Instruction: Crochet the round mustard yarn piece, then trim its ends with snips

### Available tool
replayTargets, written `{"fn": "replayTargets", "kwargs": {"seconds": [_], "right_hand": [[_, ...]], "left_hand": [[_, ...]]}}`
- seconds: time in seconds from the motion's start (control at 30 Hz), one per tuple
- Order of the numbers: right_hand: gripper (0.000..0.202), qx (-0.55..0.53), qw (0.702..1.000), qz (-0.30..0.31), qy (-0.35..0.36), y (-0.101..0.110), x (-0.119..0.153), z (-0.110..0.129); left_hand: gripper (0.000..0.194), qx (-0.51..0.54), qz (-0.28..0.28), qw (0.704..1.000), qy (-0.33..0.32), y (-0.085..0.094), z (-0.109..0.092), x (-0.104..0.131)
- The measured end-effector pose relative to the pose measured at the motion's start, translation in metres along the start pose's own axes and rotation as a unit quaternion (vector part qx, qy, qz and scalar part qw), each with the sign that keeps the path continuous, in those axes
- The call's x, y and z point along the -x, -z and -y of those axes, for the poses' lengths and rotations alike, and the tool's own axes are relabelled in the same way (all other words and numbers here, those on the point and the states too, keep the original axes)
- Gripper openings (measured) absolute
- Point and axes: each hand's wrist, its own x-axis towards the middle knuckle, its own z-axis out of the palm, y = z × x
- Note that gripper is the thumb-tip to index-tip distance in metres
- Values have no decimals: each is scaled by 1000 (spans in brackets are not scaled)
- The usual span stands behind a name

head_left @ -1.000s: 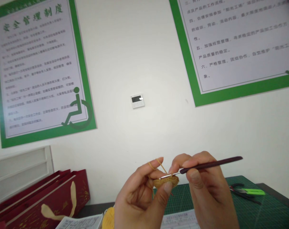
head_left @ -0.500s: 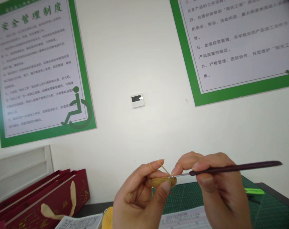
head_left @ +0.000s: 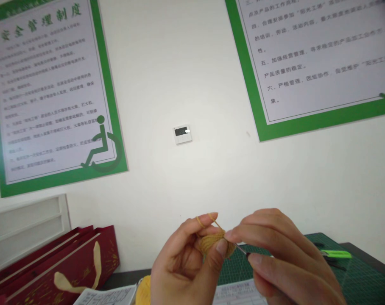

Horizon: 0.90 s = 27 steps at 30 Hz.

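Note:
My left hand pinches a small mustard-yellow crochet piece between thumb and fingers. A strand of yarn loops around its raised index finger and runs down to the piece. In my right hand is a crochet hook, its metal shaft slanting up to the left with the tip at the piece's upper edge. Most of the dark handle is hidden behind the fingers. The right index fingertip is close to the hook's tip, near the piece.
Below the hands lie a green cutting mat and a printed sheet. A bright green tool rests on the mat. Yellow yarn sits left of my wrist, beside papers and dark red gift bags. Behind is a white wall.
My right hand has turned, so the hook now tilts down to the right and its handle is mostly hidden. The crochet piece has tipped slightly; the left hand stays in place.

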Motion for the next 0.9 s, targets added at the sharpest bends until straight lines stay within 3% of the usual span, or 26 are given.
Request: {"fn": "replayTargets", "kwargs": {"seconds": [0.1,0.2,0.27,0.33,0.4,0.5,0.6,0.67,0.77,0.8,0.9], "right_hand": [[20,-22,999,-42,-9,-7,4,-2],[29,-125,985,-108,-45,-21,10,-8],[26,-173,972,-112,-113,-29,15,-10],[20,-184,969,-114,-119,-33,18,-11],[14,-159,972,-126,-117,-36,20,-9],[19,-39,979,-157,-127,-40,20,-6],[28,95,983,-158,-4,-41,20,-5],[29,97,986,-138,10,-39,19,-5],[20,12,986,-153,-69,-32,18,-1],[14,-27,979,-160,-125,-29,17,0],[14,-173,918,-170,-314,-24,16,0]], "left_hand": [[36,45,37,997,53,2,-1,-1],[36,69,73,990,94,6,0,-3],[38,83,85,987,106,8,1,-5],[41,97,87,985,115,9,1,-6],[43,102,72,985,119,8,0,-6],[42,93,37,990,99,3,-1,-5],[40,53,2,998,24,-3,1,-1],[39,10,-21,999,-34,-5,2,1],[39,-38,-35,997,-62,-3,4,2],[38,-43,-30,997,-56,-2,4,1],[36,-12,7,1000,-26,2,3,-1]]}}
